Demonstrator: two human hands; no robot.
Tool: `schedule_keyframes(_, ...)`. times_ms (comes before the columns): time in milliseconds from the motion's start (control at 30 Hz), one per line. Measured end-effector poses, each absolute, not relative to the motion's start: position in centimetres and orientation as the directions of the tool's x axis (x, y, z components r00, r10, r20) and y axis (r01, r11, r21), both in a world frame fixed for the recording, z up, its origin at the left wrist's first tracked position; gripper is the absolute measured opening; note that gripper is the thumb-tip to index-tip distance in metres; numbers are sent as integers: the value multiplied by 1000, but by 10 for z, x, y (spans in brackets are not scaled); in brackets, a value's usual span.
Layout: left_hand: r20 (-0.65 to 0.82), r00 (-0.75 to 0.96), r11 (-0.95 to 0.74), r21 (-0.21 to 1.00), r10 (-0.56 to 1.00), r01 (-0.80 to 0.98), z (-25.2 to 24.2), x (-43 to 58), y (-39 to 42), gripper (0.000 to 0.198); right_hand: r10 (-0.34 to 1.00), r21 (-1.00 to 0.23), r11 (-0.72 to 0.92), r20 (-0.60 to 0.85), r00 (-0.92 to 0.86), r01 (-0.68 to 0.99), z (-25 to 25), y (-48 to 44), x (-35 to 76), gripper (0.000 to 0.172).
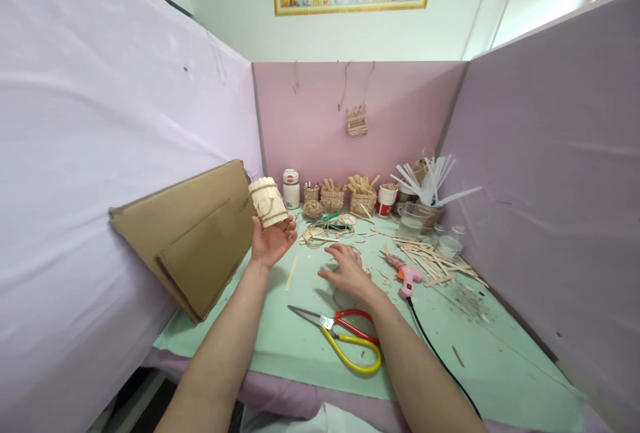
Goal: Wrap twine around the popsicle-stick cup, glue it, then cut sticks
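Observation:
My left hand (273, 241), palm turned up, holds a small wooden-stick cup (269, 202) by its lower end. The cup is pale and tilted, with twine tied around it near both ends and a curl of twine on its side. My right hand (346, 269) is over the middle of the table, fingers apart and holding nothing. Nearer to me, below that hand, lie scissors (327, 322) with one red and one yellow handle, their blades pointing left. A thin wooden strip (291, 273) rests between my two hands.
At right are a pink glue gun (410, 278) with a black cord, loose wooden sticks (430, 261) and a measuring cup (413, 223). Stick-filled baskets (363, 202), a twine ball (313, 209) and a white bottle (291, 190) line the back. Cardboard (200, 246) leans at left.

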State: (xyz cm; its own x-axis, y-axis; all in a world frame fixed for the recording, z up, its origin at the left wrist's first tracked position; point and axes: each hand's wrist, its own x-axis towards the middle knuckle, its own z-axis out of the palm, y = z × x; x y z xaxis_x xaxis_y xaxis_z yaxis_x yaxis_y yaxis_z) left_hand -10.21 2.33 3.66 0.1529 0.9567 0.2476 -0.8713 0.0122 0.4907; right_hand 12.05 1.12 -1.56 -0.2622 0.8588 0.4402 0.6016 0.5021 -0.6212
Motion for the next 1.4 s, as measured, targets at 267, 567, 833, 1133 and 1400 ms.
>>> schedule_keyframes(267,223,203,87,442,953,-893,41,-92,14,67,762,-600,646,547,-347,471,-11,8,112,28)
schedule_keyframes(567,139,444,282,599,885,-750,21,-78,22,70,793,-719,573,607,-46,393,-12,9,114,26)
schedule_keyframes(833,121,22,-111,958,992,-263,-14,-40,36,57,909,-915,404,403,105,7,-14,19,108,51)
schedule_keyframes(1133,376,-112,-347,913,920,214,-33,-27,39,75,946,-889,315,268,180,-332,-14,31,115,82)
schedule_keyframes(1400,557,7,-471,696,831,542,-31,-26,29,73,965,-873,232,151,216,-429,-18,39,117,81)
